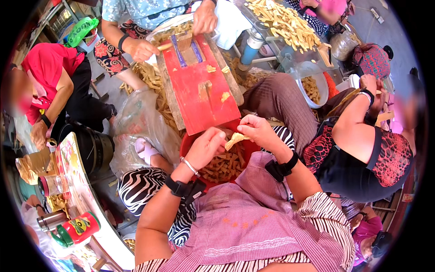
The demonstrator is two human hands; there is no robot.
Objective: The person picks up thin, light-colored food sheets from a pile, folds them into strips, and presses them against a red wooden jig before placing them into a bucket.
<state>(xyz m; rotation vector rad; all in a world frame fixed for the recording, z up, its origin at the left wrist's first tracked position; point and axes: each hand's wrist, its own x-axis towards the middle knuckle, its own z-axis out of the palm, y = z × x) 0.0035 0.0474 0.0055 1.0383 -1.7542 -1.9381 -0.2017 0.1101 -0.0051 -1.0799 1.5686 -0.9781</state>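
Observation:
A pale yellow folded strip [235,140] is pinched between the thumb and fingers of my right hand [256,131], above a red basin [185,146]. Close to its left end is my left hand [209,146], fingertips drawn together; whether they touch the strip or hold something small is hidden. Many brownish-yellow folded pieces [224,165] fill the basin below my hands. Just beyond it lies a red board [190,98] with an upright wooden peg [205,90], a slot and a few yellow scraps on it.
Opposite, a person's hands [141,50] work at a wooden block [184,40] on the board's far end. People sit close on both sides. Yellow strips cover a glass table [285,25] at the upper right. A clear plastic bag [136,125] and a table with jars [76,227] are left.

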